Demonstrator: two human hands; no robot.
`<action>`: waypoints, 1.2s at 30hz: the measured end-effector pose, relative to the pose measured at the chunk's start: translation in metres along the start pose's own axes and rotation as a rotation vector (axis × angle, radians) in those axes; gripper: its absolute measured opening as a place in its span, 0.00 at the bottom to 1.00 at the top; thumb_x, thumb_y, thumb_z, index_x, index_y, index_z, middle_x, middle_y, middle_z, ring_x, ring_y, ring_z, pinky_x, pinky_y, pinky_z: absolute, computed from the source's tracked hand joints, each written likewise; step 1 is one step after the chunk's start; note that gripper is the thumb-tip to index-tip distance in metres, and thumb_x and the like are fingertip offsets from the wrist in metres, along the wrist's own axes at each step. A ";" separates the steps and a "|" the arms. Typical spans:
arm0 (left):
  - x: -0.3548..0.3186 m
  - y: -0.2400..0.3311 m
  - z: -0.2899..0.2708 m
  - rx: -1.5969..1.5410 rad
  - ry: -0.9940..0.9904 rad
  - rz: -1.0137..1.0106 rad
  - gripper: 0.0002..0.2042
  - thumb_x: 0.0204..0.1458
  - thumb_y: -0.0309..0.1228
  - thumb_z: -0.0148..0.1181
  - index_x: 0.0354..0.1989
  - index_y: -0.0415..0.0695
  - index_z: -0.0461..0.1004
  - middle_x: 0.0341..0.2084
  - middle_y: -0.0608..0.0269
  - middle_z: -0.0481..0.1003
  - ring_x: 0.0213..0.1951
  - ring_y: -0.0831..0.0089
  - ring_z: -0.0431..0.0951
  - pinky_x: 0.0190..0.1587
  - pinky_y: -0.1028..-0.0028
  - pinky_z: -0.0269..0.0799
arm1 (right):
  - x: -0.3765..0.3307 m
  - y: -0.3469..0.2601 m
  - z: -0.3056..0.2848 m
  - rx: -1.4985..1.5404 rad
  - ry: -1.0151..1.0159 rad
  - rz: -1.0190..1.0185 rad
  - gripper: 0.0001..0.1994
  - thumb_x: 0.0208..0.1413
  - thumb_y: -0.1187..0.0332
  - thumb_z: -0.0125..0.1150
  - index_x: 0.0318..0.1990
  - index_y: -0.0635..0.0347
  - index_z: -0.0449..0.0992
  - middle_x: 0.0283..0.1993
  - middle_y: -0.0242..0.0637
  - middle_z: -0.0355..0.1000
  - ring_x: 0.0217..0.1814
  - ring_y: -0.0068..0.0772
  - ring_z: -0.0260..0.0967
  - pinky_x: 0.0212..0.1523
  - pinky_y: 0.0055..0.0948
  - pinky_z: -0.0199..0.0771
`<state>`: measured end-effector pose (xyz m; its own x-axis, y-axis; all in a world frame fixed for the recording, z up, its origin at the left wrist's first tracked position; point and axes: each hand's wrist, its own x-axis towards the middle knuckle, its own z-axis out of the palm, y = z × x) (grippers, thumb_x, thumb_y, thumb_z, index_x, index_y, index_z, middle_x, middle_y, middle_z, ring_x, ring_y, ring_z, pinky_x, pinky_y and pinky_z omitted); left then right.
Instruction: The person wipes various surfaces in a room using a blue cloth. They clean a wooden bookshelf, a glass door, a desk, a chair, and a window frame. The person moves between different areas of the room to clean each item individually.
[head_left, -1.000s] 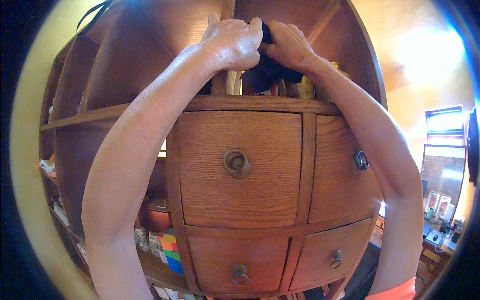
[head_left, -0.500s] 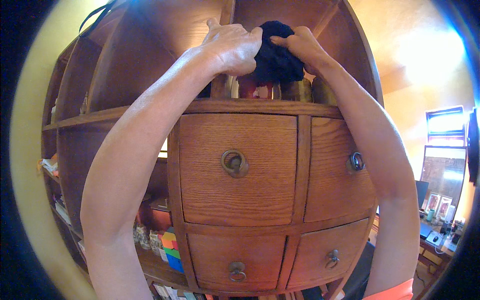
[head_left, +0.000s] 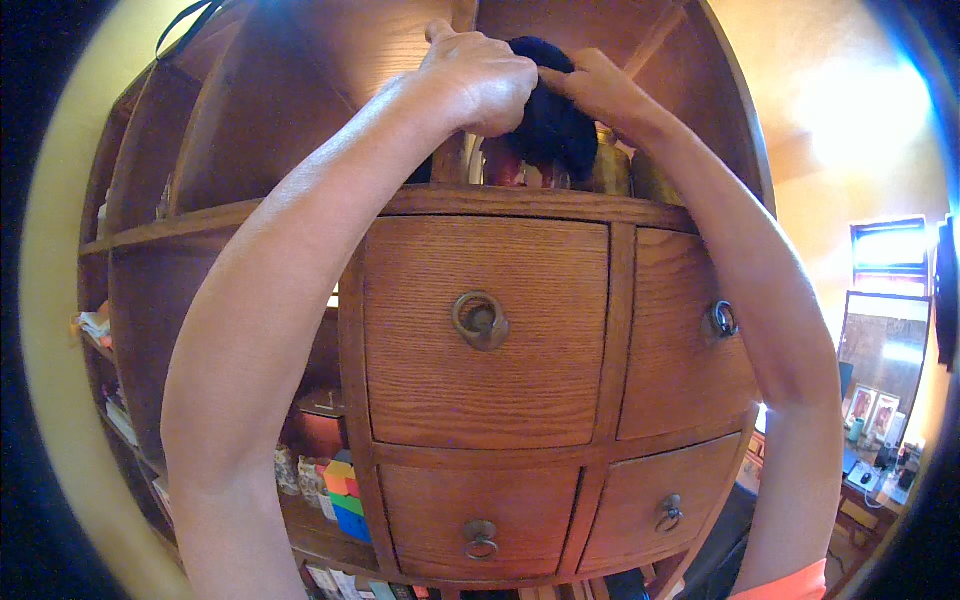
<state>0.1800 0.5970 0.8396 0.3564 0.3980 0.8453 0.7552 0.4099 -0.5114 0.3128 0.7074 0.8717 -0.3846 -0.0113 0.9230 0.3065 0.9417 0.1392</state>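
Note:
A black cloth point(head_left: 562, 130), soft and bunched, hangs between my raised hands in front of the upper shelf. My left hand point(head_left: 482, 82) is closed at the cloth's upper left edge, with the thumb sticking up and the fingertips turned out of sight. From the right, my right hand point(head_left: 606, 92) pinches the cloth near its top. Behind and below the cloth, a shiny reddish container point(head_left: 500, 168) stands on the shelf, partly covered. Beside it is a brass-coloured canister point(head_left: 612, 165), under my right wrist.
The wooden cabinet point(head_left: 480, 205) has several drawers with ring pulls, such as the large drawer point(head_left: 490, 390). Lower left, a colourful block cube point(head_left: 346, 500) stands on an open shelf. A desk with small items point(head_left: 880, 465) is at the far right.
My hands have drawn slightly closer together, the left shifting right. The cloth now hangs narrower and lower, showing more of the brass-coloured canister. The view has shifted slightly.

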 end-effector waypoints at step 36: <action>0.000 0.014 -0.023 0.147 -0.264 0.013 0.23 0.41 0.27 0.55 0.50 0.57 0.73 0.44 0.61 0.76 0.48 0.61 0.75 0.52 0.33 0.50 | -0.059 0.013 -0.076 -0.103 0.117 -0.008 0.20 0.47 0.56 0.67 0.37 0.66 0.79 0.29 0.40 0.76 0.29 0.25 0.71 0.32 0.29 0.71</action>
<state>0.2031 0.5841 0.8357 0.1959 0.5960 0.7787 0.6570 0.5097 -0.5554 0.4060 0.6948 0.8465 -0.2850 -0.0639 0.9564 0.3936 0.9020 0.1775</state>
